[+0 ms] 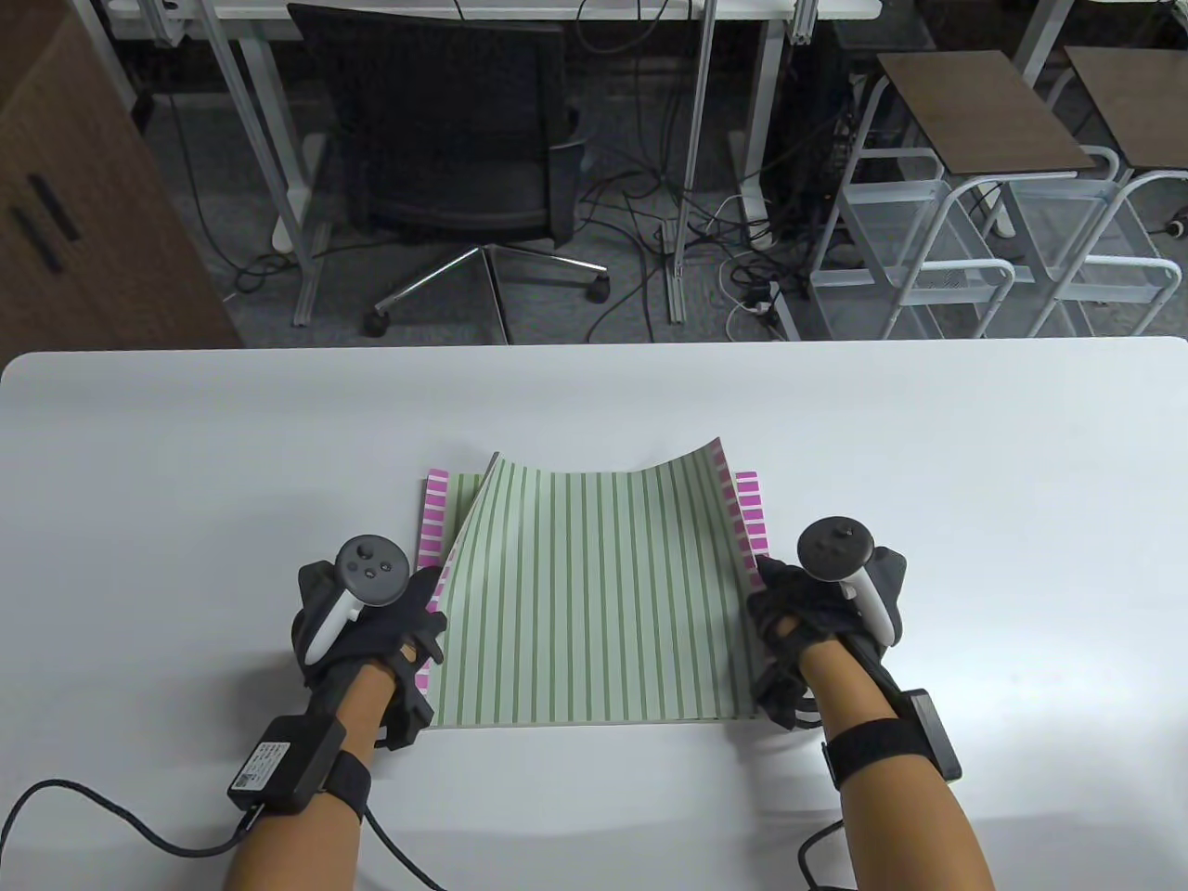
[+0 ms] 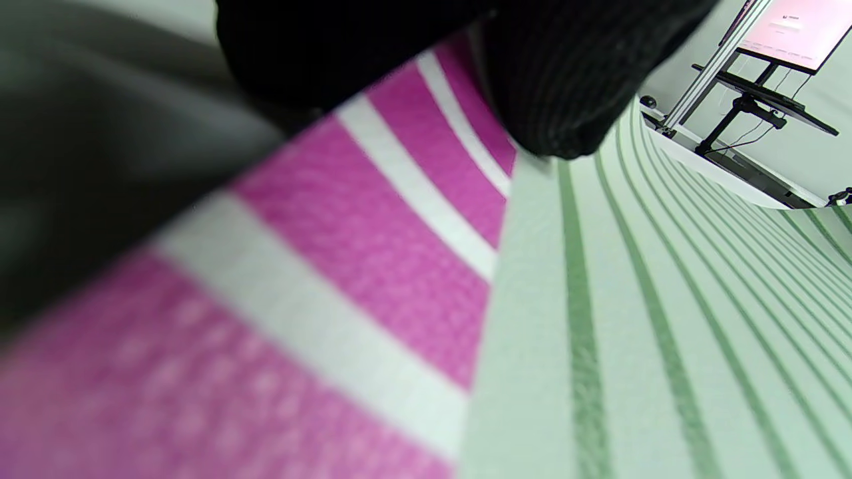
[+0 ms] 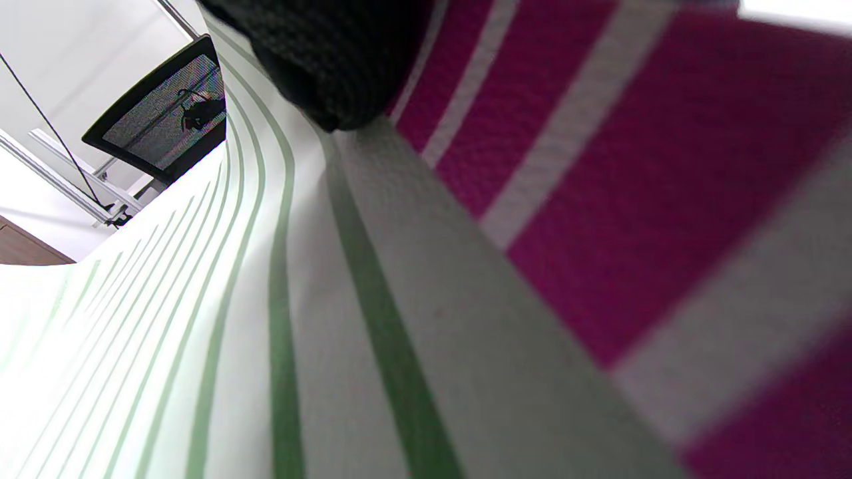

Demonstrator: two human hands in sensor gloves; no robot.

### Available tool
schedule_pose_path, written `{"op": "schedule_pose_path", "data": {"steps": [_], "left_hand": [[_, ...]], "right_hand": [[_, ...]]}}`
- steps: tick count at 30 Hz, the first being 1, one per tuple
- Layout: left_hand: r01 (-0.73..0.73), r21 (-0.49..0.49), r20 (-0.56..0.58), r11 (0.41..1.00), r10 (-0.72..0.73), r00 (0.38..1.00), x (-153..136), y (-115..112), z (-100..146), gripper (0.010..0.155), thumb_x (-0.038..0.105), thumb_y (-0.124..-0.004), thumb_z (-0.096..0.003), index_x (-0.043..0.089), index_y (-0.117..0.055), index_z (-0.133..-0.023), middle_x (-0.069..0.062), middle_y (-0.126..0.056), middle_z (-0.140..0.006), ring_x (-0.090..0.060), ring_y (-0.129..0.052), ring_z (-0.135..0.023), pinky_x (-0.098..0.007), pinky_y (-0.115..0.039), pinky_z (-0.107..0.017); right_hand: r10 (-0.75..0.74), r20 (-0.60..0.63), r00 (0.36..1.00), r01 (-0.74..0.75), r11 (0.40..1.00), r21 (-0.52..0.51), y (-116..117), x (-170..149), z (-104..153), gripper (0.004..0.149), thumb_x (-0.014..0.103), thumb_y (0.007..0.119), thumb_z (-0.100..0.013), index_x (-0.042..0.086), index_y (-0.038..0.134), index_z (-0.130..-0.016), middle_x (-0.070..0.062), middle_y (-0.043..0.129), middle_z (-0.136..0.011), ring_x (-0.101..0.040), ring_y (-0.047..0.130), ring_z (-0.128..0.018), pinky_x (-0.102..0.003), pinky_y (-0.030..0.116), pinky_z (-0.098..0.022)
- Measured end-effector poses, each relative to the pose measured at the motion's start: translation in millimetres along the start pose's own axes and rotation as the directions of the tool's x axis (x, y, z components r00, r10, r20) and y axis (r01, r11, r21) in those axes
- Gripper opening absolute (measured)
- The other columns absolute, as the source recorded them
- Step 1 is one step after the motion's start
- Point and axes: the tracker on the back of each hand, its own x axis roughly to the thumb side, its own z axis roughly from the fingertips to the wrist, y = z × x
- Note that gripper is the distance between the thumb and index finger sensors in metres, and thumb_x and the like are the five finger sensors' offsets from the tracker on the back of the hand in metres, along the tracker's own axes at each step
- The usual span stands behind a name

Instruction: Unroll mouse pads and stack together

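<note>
A green-striped mouse pad lies on top of a pink-striped mouse pad in the middle of the white table. The green pad's far corners curl upward. My left hand presses on the pads' left edge, and its fingertips touch where green meets pink. My right hand presses on the right edge, and its fingertips rest at the border of the green pad and the pink pad. Neither hand grips anything.
The table's far edge is beyond the pads. An office chair and metal stools stand on the floor behind it. Cables trail from my wrists at the near edge.
</note>
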Motion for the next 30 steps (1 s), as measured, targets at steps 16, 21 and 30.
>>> {"op": "schedule_pose_path", "data": {"steps": [16, 21, 30], "left_hand": [[0.032, 0.001, -0.023, 0.999, -0.032, 0.999, 0.7, -0.7, -0.1, 0.060, 0.030, -0.092, -0.0454, 0.022, -0.071, -0.101, -0.006, -0.091, -0.075, -0.019, -0.101, -0.047, -0.048, -0.076, -0.059], [0.044, 0.006, -0.043, 0.999, -0.043, 0.998, -0.4, 0.3, 1.2, 0.063, 0.034, -0.093, -0.0452, 0.022, -0.069, -0.102, -0.006, -0.090, -0.076, -0.019, -0.100, -0.048, -0.049, -0.075, -0.059], [0.084, -0.018, -0.091, 0.996, -0.086, 0.992, -0.3, 4.9, 3.8, 0.068, 0.041, -0.092, -0.0453, 0.022, -0.065, -0.105, -0.008, -0.087, -0.081, -0.022, -0.100, -0.054, -0.053, -0.072, -0.061]], "right_hand": [[0.023, 0.000, 1.000, -0.023, 1.000, 0.004, 1.4, 0.2, -0.1, 0.055, 0.021, 0.090, -0.038, 0.020, 0.072, -0.090, -0.009, 0.088, -0.067, -0.026, 0.100, -0.042, -0.043, 0.086, -0.031], [0.032, -0.010, 0.999, -0.032, 0.999, 0.009, 0.4, -0.6, 0.6, 0.059, 0.025, 0.091, -0.038, 0.020, 0.069, -0.092, -0.009, 0.087, -0.069, -0.026, 0.099, -0.043, -0.043, 0.085, -0.032], [0.102, -0.054, 0.993, -0.101, 0.995, 0.013, -9.6, 0.9, 5.2, 0.065, 0.029, 0.092, -0.038, 0.019, 0.064, -0.096, -0.012, 0.082, -0.075, -0.031, 0.098, -0.050, -0.047, 0.083, -0.036]]}}
